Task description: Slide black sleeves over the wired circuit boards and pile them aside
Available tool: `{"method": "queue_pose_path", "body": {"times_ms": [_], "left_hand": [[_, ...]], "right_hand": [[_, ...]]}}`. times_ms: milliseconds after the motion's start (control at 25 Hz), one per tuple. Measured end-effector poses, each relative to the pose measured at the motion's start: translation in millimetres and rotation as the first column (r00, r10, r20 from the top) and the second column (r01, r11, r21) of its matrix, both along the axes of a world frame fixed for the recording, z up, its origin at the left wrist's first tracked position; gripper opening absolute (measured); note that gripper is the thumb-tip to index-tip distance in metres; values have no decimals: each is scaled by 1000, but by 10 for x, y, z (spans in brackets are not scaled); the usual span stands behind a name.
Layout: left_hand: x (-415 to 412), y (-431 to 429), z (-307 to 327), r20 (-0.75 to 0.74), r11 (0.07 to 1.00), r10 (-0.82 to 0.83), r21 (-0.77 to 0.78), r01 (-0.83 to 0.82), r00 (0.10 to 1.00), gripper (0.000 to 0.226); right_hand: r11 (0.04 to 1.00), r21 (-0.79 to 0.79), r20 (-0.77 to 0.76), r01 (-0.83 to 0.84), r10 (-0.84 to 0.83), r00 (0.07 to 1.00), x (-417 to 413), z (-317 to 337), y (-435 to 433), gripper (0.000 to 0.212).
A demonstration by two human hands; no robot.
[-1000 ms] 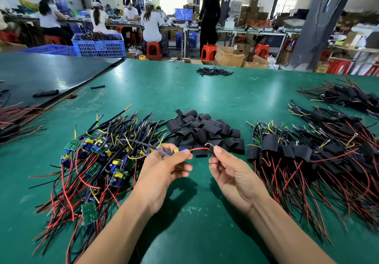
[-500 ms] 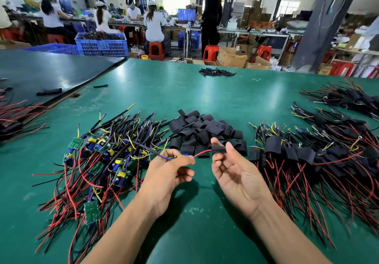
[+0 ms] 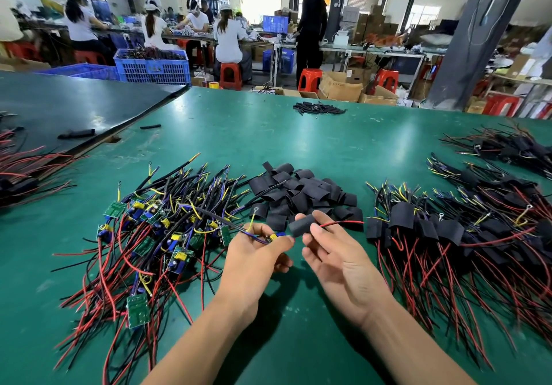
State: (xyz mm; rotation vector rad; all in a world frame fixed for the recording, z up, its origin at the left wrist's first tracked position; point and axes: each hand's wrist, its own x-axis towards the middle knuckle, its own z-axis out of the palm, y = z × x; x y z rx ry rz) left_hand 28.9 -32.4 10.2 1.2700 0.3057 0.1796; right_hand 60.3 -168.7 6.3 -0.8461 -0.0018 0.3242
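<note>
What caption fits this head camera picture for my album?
Left hand grips a small wired circuit board while right hand pinches a black tube sleeve threaded on its red wire.

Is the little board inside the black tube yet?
Not yet. Red wire pokes through the sleeve; the board sits outside, in the left hand.

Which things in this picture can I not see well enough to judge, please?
Head view:
- circuit board in left hand: mostly hidden by its fingers.
- black sleeve: right end covered by right hand thumb.
- wire pile at left edge: cut off by the frame.
- far sleeve heap: too small to count.
</note>
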Motion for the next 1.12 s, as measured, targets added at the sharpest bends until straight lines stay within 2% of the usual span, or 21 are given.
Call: {"method": "queue_pose_path", "body": {"times_ms": [160,320,400,520,640,840,1120], "left_hand": [[-31,-10,14,54,997,-13,73,9,998,28],[-75,-31,44,75,992,-125,39,122,989,20],[-94,-44,63,66,984,-173,58,169,983,15],[-113,-41,75,73,971,-226,94,219,971,12],[-112,-8,77,77,970,-231,101,223,970,11],[-82,69,84,74,970,-236,-36,240,969,13],[-45,147,76,97,932,-287,-200,301,953,20]], "right_hand": [[987,-157,106,24,-8,994,-26,-45,45,40],[923,-350,159,160,-110,981,-19,-96,21,7],[885,-411,199,220,-149,969,8,-90,-16,7],[916,-336,177,220,-168,970,27,-41,-37,13],[966,-238,121,96,-68,990,-2,18,-30,22],[978,-208,139,-11,41,989,-15,56,-43,40],[944,-323,290,65,33,957,-32,45,-36,11]]}}
